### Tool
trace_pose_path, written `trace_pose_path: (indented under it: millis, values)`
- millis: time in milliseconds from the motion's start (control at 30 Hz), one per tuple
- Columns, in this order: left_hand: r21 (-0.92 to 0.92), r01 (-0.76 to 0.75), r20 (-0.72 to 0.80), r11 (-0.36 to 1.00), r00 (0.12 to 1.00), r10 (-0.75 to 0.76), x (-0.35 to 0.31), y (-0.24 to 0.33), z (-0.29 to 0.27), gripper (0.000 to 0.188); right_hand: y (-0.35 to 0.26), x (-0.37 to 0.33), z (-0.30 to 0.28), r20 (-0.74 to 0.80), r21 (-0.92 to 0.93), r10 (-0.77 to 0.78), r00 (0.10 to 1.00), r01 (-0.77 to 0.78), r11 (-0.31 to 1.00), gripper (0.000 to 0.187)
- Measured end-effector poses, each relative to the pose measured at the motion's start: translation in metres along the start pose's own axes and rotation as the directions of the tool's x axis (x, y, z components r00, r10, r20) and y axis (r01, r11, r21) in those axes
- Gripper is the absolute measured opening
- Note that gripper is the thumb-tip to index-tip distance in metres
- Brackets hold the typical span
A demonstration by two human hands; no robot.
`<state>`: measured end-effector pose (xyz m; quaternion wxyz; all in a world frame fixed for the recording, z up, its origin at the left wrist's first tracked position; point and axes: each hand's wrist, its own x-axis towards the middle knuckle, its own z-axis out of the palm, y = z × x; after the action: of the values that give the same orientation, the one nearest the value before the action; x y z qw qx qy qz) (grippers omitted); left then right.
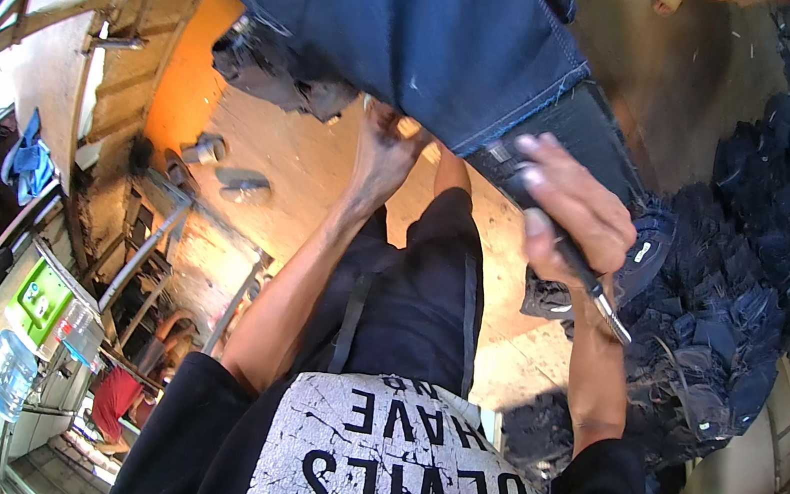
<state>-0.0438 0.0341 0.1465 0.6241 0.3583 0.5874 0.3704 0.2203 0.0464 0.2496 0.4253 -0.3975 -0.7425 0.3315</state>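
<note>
A dark blue denim-like piece point(396, 25) with a stitched edge lies over a flat black board point(573, 131) in front of me. My left hand point(391, 145) is closed at the near edge of the cloth, its fingertips partly hidden beneath it. Beside the board's right part is my right hand point(577, 212), its fingers stretched forward and slightly blurred. A slim black-handled tool point(600, 298) with a metal end rests in that hand, the metal end pointing back toward my forearm. The tool's other end is hidden by the fingers.
To the right rises a big heap of dark cloth pieces point(716, 262). A dark bundle point(279, 69) sits left of the cloth. Slippers point(244, 185) lie on the wooden floor. At lower left are a metal frame point(146, 258), a clear water jug point(8, 375) and a person in red point(116, 400).
</note>
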Motion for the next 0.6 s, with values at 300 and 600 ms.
trace_pose_path:
  millis: [300, 600]
  values:
    - [0.531, -0.142, -0.256, 0.836, 0.913, 0.318, 0.024, 0.201, -0.137, 0.092, -0.056, 0.054, -0.007, -0.613, -0.038, 0.341, 0.713, -0.458, 0.888, 0.026]
    - [0.915, -0.197, -0.022, 0.351, 0.846, 0.533, 0.158, 0.211, -0.125, 0.065, -0.020, 0.083, 0.060, -0.652, -0.143, 0.447, 0.613, -0.678, 0.721, 0.028]
